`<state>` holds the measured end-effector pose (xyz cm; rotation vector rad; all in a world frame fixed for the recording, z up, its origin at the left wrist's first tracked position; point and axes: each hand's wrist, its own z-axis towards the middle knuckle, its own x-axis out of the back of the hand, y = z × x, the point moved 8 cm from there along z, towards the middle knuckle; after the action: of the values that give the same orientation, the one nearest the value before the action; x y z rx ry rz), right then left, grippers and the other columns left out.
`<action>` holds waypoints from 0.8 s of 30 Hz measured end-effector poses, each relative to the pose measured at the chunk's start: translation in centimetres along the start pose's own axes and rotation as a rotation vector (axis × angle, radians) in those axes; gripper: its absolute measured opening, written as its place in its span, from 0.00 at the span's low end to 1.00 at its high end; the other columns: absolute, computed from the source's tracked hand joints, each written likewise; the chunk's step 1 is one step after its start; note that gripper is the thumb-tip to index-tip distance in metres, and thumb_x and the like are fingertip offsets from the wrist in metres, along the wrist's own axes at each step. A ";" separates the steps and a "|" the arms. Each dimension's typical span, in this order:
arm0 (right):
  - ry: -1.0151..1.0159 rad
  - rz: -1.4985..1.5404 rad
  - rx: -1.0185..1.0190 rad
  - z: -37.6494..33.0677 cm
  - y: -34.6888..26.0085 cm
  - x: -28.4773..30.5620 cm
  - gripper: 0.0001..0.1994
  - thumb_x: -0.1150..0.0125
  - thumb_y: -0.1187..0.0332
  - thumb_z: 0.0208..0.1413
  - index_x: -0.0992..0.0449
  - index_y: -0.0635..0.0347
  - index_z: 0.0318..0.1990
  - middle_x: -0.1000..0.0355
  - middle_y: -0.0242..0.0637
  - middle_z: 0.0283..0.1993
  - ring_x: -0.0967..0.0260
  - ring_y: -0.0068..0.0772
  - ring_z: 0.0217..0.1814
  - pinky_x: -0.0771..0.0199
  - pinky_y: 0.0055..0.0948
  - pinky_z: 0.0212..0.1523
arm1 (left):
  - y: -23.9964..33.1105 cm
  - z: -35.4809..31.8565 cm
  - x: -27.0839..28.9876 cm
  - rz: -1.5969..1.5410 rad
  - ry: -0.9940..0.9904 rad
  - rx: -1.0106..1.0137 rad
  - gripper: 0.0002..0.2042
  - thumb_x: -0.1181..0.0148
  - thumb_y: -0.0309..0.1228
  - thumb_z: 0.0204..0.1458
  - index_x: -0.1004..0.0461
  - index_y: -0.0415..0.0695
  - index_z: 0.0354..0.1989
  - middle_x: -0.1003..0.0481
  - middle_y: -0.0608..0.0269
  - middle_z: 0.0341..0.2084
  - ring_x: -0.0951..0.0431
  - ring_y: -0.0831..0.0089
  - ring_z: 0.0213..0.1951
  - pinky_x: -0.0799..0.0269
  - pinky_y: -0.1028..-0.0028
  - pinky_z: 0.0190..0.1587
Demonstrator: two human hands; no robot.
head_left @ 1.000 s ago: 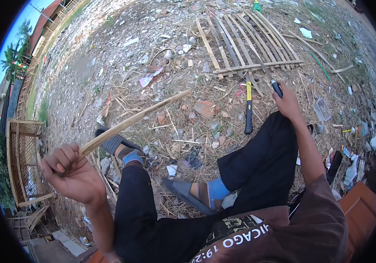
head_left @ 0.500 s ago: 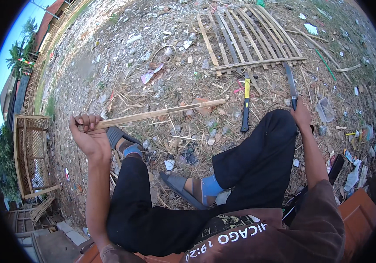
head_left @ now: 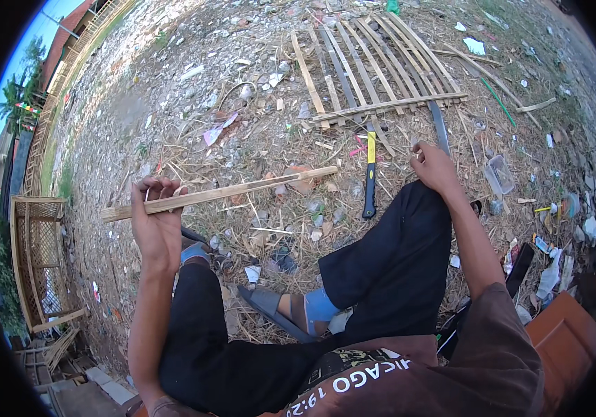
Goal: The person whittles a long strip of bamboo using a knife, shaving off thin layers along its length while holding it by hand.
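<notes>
Although the right hand [head_left: 431,167] is seen resting on the raised right knee, what it grips is only partly shown: a long grey blade [head_left: 440,128] rises from the fist toward the slatted panel, and its handle is hidden inside the closed fingers, so the tool can be taken for a large knife or machete but not named more surely. Whether the blade's tip touches the panel cannot be told.

A bamboo strip [head_left: 218,195] is held in the left hand [head_left: 155,226], whose fingers are curled shut around it near its left end. The strip is pale tan, flat and narrow, with a darker streak along one edge; it is held almost level, rising slightly to the right, and it runs from just left of the hand well out to the right, ending above the littered ground between the two hands. A short stub is left sticking out on the hand's left side.

Below and to the left of the right hand, a hammer [head_left: 370,174] with a yellow and black handle is laid on the ground, its head toward the person. Beyond the right hand a bamboo slat panel [head_left: 374,62] is spread flat on the straw. Far to the left of the left hand a bamboo lattice frame [head_left: 37,260] is partly cut off by the dark rim.
</notes>
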<state>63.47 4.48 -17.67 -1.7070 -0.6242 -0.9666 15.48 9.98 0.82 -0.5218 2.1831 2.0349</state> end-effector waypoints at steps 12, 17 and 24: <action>-0.411 -0.307 0.031 -0.1 -5.7 -11.2 0.32 0.38 0.55 0.48 0.39 0.70 0.54 0.23 0.50 0.40 0.23 0.50 0.43 0.23 0.45 0.43 | 8.2 -1.2 2.8 -0.087 -0.049 -0.459 0.17 0.63 0.44 0.67 0.43 0.48 0.28 0.53 0.73 0.17 0.53 0.80 0.21 0.45 0.75 0.34; -0.435 -0.283 -0.019 0.3 -5.2 -12.0 0.42 0.36 0.55 0.45 0.49 0.72 0.62 0.24 0.54 0.43 0.24 0.52 0.45 0.24 0.44 0.46 | 7.8 -1.4 3.6 -0.046 -0.099 -0.434 0.16 0.62 0.43 0.67 0.43 0.49 0.28 0.54 0.74 0.17 0.53 0.80 0.21 0.45 0.75 0.34; -0.385 -0.006 -0.110 -1.2 -5.7 -10.5 0.53 0.31 0.54 0.40 0.59 0.78 0.64 0.26 0.55 0.45 0.25 0.52 0.44 0.26 0.42 0.47 | 7.5 -1.5 4.0 -0.053 -0.079 -0.421 0.16 0.62 0.42 0.68 0.43 0.49 0.28 0.54 0.74 0.16 0.54 0.80 0.21 0.47 0.76 0.31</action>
<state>52.94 5.69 -23.30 -2.0113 -0.8369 -0.6887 9.56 8.17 6.78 -0.5193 1.6788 2.4467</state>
